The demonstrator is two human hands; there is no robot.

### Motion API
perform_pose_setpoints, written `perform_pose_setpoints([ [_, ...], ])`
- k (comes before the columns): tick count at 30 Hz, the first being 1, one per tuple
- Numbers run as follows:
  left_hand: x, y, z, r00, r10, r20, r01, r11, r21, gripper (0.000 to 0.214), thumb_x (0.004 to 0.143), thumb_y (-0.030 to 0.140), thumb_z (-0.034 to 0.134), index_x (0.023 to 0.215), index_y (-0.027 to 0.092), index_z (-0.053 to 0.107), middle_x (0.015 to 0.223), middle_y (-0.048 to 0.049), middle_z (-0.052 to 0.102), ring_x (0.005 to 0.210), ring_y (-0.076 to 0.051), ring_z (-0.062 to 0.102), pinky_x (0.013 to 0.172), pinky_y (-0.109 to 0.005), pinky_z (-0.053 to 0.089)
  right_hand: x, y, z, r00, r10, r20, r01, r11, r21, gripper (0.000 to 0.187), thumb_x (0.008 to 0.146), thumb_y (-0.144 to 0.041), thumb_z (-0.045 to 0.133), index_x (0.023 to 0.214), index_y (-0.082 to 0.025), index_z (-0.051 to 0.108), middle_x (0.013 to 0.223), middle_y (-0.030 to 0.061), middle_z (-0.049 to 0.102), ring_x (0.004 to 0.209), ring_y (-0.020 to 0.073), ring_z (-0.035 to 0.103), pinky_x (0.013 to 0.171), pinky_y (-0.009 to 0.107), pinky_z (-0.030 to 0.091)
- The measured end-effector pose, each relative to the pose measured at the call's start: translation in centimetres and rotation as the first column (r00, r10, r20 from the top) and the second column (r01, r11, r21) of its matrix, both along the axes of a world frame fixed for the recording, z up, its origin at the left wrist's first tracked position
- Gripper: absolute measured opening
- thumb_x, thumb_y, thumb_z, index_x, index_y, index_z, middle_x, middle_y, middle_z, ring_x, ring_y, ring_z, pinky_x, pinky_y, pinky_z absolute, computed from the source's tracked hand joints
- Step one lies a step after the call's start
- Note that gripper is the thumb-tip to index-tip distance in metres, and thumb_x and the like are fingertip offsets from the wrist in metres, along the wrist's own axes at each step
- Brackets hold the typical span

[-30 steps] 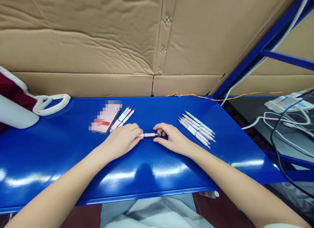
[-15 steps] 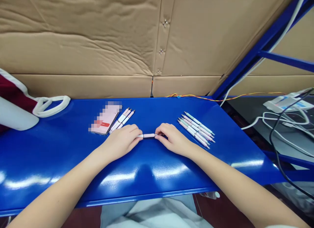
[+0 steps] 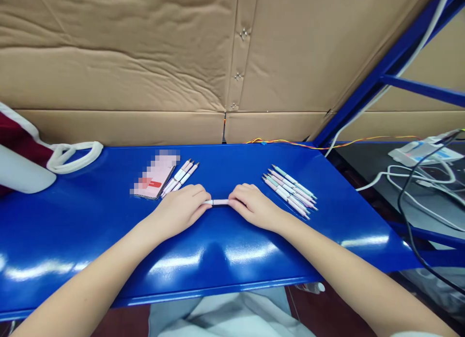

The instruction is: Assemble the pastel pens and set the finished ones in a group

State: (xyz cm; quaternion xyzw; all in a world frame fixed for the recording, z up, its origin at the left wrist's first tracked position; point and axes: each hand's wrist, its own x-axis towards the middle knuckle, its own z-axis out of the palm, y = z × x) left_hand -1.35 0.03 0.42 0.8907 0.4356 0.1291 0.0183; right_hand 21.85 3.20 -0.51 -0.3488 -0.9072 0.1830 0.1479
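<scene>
A slim pale pink pen [image 3: 218, 202] lies level between my hands, just above the blue metal tabletop [image 3: 90, 240]. My left hand [image 3: 179, 208] is shut on its left part, and my right hand [image 3: 252, 207] grips its right part and hides that end. Beyond my left hand lie a small bundle of pink-and-white pens [image 3: 179, 178] and a pink-cased phone [image 3: 154, 177], partly blurred out. Beyond my right hand is a larger fanned group of pastel pens [image 3: 290, 191].
A white cylinder [image 3: 22, 171] and a dark red bag with white handles [image 3: 70, 158] stand at the table's left end. Corrugated cardboard [image 3: 145, 70] forms the back wall. A blue shelf frame [image 3: 381, 80], coloured wires [image 3: 327, 144] and white cables [image 3: 417, 182] lie to the right.
My right hand has slid left along the pen and now covers its dark tip. The gap between my hands has narrowed, and the view has shifted slightly.
</scene>
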Motion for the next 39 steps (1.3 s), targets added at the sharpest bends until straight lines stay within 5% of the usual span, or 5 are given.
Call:
perform_pose_setpoints([
  [3, 0.0, 0.0, 0.0, 1.000, 0.008, 0.003, -0.008, 1.000, -0.006, 0.021, 0.095, 0.032, 0.041, 0.096, 0.021, 0.059, 0.091, -0.0018, 0.060, 0.082, -0.016, 0.057, 0.070, -0.026, 0.045, 0.1, 0.0, 0.0, 0.999, -0.002, -0.032, 0.003, 1.000, 0.009, 0.014, 0.090, -0.031, 0.054, 0.093, -0.018, 0.055, 0.091, 0.0050, 0.060, 0.085, 0.0181, 0.052, 0.078, 0.031, 0.035],
  [13, 0.1, -0.1, 0.0, 1.000, 0.005, 0.024, -0.006, 1.000, 0.003, 0.026, 0.096, 0.032, 0.037, 0.097, 0.020, 0.060, 0.093, -0.0030, 0.062, 0.084, -0.016, 0.059, 0.074, -0.028, 0.046, 0.1, 0.3, -0.7, 1.000, 0.023, -0.013, -0.023, 0.999, 0.032, 0.023, 0.096, -0.028, 0.040, 0.086, -0.017, 0.058, 0.085, 0.0050, 0.061, 0.080, 0.0172, 0.051, 0.074, 0.031, 0.034],
  [21, -0.9, 0.5, 0.0, 0.998, 0.061, -0.019, -0.062, 0.997, -0.051, 0.029, 0.094, 0.038, 0.041, 0.108, 0.022, 0.061, 0.095, -0.0039, 0.067, 0.087, -0.019, 0.063, 0.077, -0.030, 0.048, 0.9, 1.0, -0.4, 0.981, -0.075, -0.181, 0.089, 0.994, 0.070, 0.019, 0.095, -0.024, 0.041, 0.090, -0.018, 0.058, 0.086, 0.0059, 0.061, 0.080, 0.0178, 0.052, 0.075, 0.031, 0.038],
  [33, -0.1, 0.0, -0.6, 0.991, 0.075, 0.107, -0.097, 0.972, 0.216, 0.028, 0.094, 0.035, 0.043, 0.104, 0.021, 0.066, 0.091, -0.0039, 0.071, 0.079, -0.018, 0.063, 0.072, -0.030, 0.047, 0.7, 0.9, 0.0, 0.939, -0.180, -0.292, 0.122, 0.971, -0.206, 0.030, 0.095, -0.030, 0.034, 0.067, -0.020, 0.041, 0.067, -0.0014, 0.046, 0.066, 0.0133, 0.047, 0.065, 0.027, 0.040],
  [39, 1.2, -0.9, -0.2, 0.990, -0.129, 0.061, 0.130, 0.992, -0.003, 0.047, 0.086, 0.055, 0.050, 0.118, 0.022, 0.060, 0.094, -0.0045, 0.069, 0.080, -0.018, 0.059, 0.070, -0.029, 0.047, 1.2, 1.9, 0.1, 0.743, -0.459, -0.487, 0.194, 0.844, -0.499, 0.023, 0.090, -0.039, 0.040, 0.079, -0.020, 0.047, 0.074, 0.0003, 0.060, 0.070, 0.0146, 0.059, 0.065, 0.027, 0.045],
])
